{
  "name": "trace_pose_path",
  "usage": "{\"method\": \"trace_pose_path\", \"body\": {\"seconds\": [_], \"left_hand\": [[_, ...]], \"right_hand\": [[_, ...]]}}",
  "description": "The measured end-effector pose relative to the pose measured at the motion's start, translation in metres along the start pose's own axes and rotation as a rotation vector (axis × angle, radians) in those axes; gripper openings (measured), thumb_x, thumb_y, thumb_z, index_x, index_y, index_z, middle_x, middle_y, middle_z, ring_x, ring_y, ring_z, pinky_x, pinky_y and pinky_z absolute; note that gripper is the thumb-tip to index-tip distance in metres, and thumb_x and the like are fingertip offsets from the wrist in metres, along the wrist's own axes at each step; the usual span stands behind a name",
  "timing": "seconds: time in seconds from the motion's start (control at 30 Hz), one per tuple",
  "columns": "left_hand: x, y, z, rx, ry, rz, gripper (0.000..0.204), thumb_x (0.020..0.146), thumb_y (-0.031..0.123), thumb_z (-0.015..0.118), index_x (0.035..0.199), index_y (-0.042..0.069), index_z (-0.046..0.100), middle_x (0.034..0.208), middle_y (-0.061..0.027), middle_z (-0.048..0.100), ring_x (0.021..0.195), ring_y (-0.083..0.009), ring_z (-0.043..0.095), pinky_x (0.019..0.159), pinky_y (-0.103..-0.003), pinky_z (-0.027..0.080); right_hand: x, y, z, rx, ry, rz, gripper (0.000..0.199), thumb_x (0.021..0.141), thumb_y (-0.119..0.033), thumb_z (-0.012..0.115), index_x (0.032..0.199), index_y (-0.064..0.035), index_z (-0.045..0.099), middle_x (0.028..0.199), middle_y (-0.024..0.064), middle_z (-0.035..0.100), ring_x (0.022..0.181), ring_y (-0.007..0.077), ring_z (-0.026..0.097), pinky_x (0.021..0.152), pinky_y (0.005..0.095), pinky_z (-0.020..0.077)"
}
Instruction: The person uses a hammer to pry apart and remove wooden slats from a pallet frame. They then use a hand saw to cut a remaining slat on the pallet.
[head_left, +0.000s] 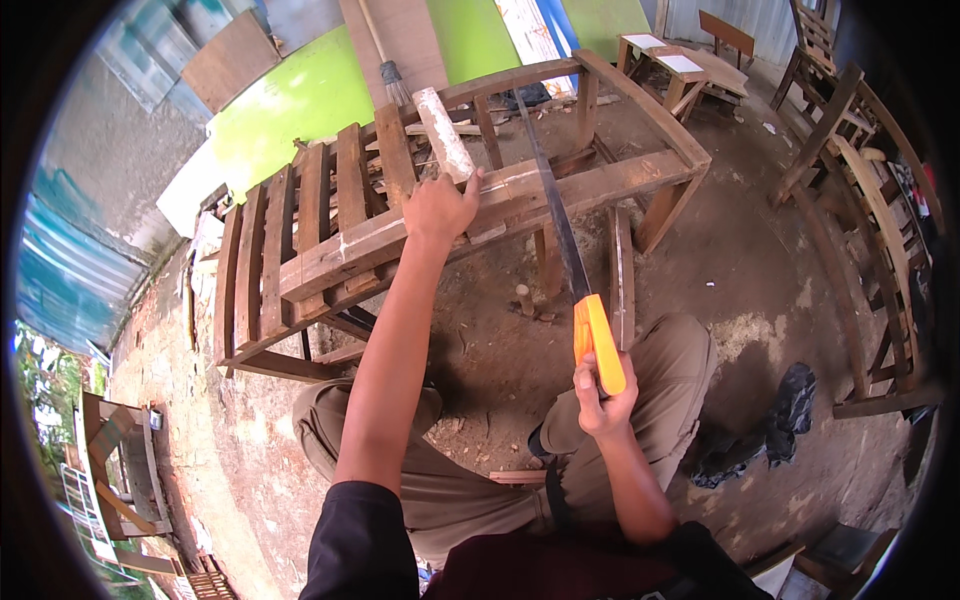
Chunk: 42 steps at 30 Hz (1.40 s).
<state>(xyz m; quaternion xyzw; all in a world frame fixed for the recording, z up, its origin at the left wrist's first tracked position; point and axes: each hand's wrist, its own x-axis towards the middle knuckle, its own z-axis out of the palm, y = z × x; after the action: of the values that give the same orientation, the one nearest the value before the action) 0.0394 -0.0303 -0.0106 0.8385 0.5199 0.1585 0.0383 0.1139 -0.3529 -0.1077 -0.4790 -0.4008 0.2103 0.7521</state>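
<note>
Your left hand [440,210] presses down on a long brown wooden beam [355,247], apparently steadying it against a slatted brown wooden frame [395,155]; its finger grip is unclear. Your right hand [607,402], apart, wraps the orange-yellow handle [600,338] of a dark-bladed handsaw [565,235] on the beam's near side, the blade slanting across the beam.

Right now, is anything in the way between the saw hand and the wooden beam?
Nothing visible blocks the right hand from the wooden beam; only the handsaw it grips spans the gap, crossing the beam right of the left hand.
</note>
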Motion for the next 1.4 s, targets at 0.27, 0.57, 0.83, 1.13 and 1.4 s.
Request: {"method": "trace_pose_path", "body": {"seconds": [0.27, 0.57, 0.83, 1.13, 1.4], "left_hand": [[-0.025, -0.006, 0.012, 0.024, 0.361, 0.108, 0.054, 0.098, 0.05, 0.05, 0.097, -0.001, 0.067, 0.087, -0.0199, 0.071, 0.097, -0.0345, 0.067, 0.09, -0.048, 0.046], [-0.04, -0.004, 0.025, 0.05, 0.624, 0.19, 0.041, 0.095, 0.044, 0.059, 0.09, 0.003, 0.061, 0.085, -0.0135, 0.065, 0.09, -0.0305, 0.062, 0.085, -0.044, 0.043], [-0.043, -0.004, 0.025, 0.061, 0.655, 0.206, 0.041, 0.094, 0.043, 0.061, 0.091, 0.003, 0.061, 0.085, -0.0135, 0.066, 0.087, -0.0301, 0.062, 0.083, -0.043, 0.043], [-0.025, -0.005, 0.018, 0.032, 0.389, 0.087, 0.052, 0.097, 0.049, 0.051, 0.094, -0.001, 0.067, 0.089, -0.0187, 0.071, 0.095, -0.0332, 0.066, 0.089, -0.046, 0.044], [-0.01, -0.005, 0.001, -0.076, -0.006, -0.109, 0.062, 0.095, 0.054, 0.047, 0.101, -0.003, 0.071, 0.094, -0.0251, 0.073, 0.094, -0.0384, 0.071, 0.096, -0.048, 0.048]], "right_hand": [[0.006, -0.02, 0.017, 0.062, 0.028, 0.069, 0.064, 0.097, -0.049, 0.063, 0.131, 0.003, 0.047, 0.072, 0.0032, 0.053, 0.055, 0.009, 0.047, 0.051, 0.0242, 0.0411], [0.011, 0.006, 0.004, 0.096, 0.097, -0.084, 0.032, 0.105, -0.026, 0.055, 0.084, -0.0034, 0.047, 0.066, 0.0024, 0.047, 0.05, 0.0088, 0.044, 0.046, 0.0244, 0.0381], [0.0, 0.015, 0.0, 0.027, 0.125, -0.046, 0.023, 0.104, -0.012, 0.051, 0.084, -0.0026, 0.047, 0.064, 0.0016, 0.047, 0.049, 0.0075, 0.041, 0.045, 0.0246, 0.0374], [-0.009, 0.01, 0.008, -0.135, 0.028, 0.029, 0.012, 0.099, -0.006, 0.058, 0.091, 0.002, 0.055, 0.066, 0.0006, 0.053, 0.053, 0.0061, 0.048, 0.048, 0.0233, 0.0381], [0.019, -0.092, 0.028, -0.291, -0.059, 0.251, 0.017, 0.099, -0.015, 0.066, 0.095, 0.001, 0.061, 0.066, -0.0032, 0.055, 0.058, 0.0031, 0.049, 0.053, 0.0225, 0.039]]}}
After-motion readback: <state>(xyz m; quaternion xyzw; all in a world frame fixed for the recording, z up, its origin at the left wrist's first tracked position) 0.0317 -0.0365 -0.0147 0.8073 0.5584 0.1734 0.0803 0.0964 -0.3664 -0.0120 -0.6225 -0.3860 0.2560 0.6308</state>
